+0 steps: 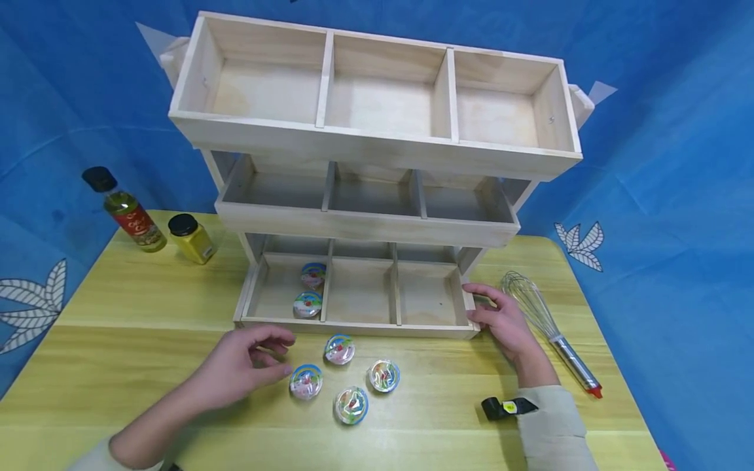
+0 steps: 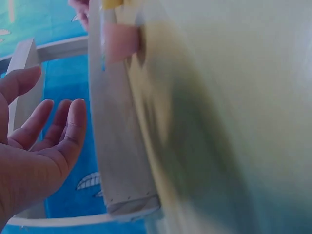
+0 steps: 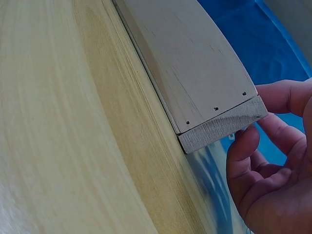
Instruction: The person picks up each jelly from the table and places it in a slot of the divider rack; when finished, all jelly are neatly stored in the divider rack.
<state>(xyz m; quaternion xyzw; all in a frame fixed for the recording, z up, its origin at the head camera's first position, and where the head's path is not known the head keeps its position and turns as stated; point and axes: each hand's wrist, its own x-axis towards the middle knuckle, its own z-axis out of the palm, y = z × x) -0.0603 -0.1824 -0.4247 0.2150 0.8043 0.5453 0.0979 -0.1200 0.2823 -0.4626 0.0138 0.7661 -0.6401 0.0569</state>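
Note:
My left hand (image 1: 235,363) hovers over the table with loosely bent fingers and nothing in them. Its thumb tip is right beside a small sealed jelly cup (image 1: 306,382) with a printed lid. More such cups lie nearby: one (image 1: 340,350) near the rack, one (image 1: 384,376) to the right, one (image 1: 351,405) in front. Two others, a rear cup (image 1: 313,275) and a front cup (image 1: 307,305), sit in the left compartment of the bottom tier. My right hand (image 1: 506,320) grips the right end of the wooden rack's bottom tier (image 3: 222,126), finger over the rim, thumb outside.
Above stand the rack's middle tier (image 1: 365,222) and top tier (image 1: 377,131), each with three compartments. An oil bottle (image 1: 135,219) and a yellow black-capped jar (image 1: 193,241) stand left. A whisk (image 1: 554,333) lies right, with a small black object (image 1: 508,408) near the right sleeve.

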